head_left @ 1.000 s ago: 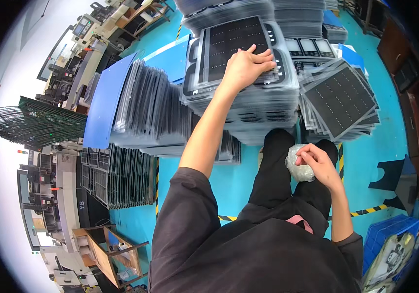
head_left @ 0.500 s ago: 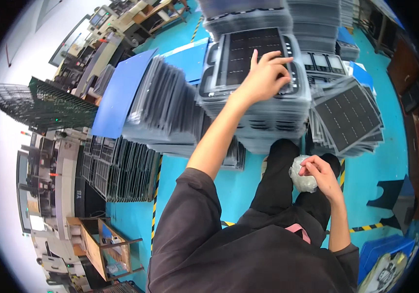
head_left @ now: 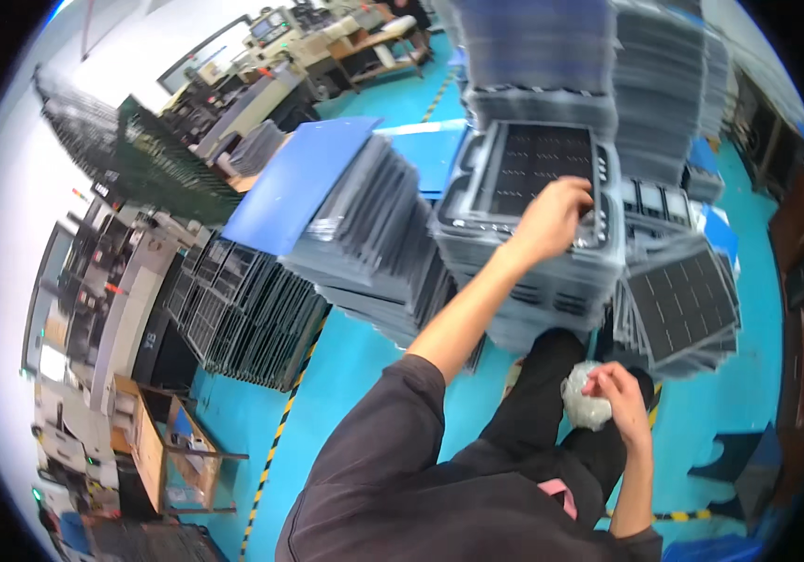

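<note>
A dark rectangular sheet [head_left: 543,159] with rows of small light marks lies on the top clear plastic tray [head_left: 468,225] of a tall stack before me. Over the right edge of that sheet is my left hand [head_left: 557,220], its fingers bent and drawn together; their tips are partly hidden. A crumpled clear plastic bag [head_left: 585,398] rests on my right thigh, its contents too blurred to make out. My right hand [head_left: 622,403] is beside the bag, fingers curled in and thumb against them, touching or very close to the plastic. Whatever it pinches does not show.
Left of the stack, blue board [head_left: 299,183] leans against a pile of clear trays [head_left: 374,215]. More tray stacks [head_left: 660,94] rise behind. Fanned dark sheets [head_left: 683,300] lie to the right. Black racks [head_left: 243,318] and a small wooden table [head_left: 149,450] stand on the left.
My view has shifted, so the scene sits lower in the picture. My left hand's fingers, spread before, are now drawn together at the sheet's right edge. My right hand remains by the bag.
</note>
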Available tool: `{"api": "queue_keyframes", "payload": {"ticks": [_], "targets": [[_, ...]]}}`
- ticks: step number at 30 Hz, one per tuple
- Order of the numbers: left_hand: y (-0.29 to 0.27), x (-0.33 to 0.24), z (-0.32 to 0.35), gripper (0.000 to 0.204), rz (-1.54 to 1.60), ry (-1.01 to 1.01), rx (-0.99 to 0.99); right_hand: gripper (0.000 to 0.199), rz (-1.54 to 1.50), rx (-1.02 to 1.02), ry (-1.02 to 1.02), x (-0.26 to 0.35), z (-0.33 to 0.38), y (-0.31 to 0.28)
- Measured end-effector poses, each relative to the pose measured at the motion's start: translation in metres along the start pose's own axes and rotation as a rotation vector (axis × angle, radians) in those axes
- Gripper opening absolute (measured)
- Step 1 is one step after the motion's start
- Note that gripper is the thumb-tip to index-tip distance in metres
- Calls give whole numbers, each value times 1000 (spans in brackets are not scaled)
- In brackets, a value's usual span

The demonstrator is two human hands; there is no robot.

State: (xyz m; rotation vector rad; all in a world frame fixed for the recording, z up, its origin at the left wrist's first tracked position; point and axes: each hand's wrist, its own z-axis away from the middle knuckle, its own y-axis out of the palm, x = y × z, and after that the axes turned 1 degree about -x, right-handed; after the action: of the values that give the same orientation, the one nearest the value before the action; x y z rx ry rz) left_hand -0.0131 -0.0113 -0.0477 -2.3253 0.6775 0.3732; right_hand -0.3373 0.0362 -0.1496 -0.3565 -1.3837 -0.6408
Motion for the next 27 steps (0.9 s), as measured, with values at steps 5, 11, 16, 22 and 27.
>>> {"api": "queue_keyframes", "payload": {"ticks": [5, 11, 16, 22, 27], "targets": [[-6, -18, 5, 20, -130, -164, 127, 23, 3, -17, 0, -3, 3, 2], [8, -12, -1, 7, -192, -229, 163, 23, 50, 78, 13, 0, -11, -2], [18, -9, 1, 8, -420, 33, 151, 20, 134, 50, -163, 65, -44, 24], [-29, -44, -24, 12, 63, -304, -149, 56, -247, 9, -305, 129, -72, 51], [-60, -108, 6, 15, 61, -274, 5, 60, -479, 180, -357, 150, -96, 65]]}}
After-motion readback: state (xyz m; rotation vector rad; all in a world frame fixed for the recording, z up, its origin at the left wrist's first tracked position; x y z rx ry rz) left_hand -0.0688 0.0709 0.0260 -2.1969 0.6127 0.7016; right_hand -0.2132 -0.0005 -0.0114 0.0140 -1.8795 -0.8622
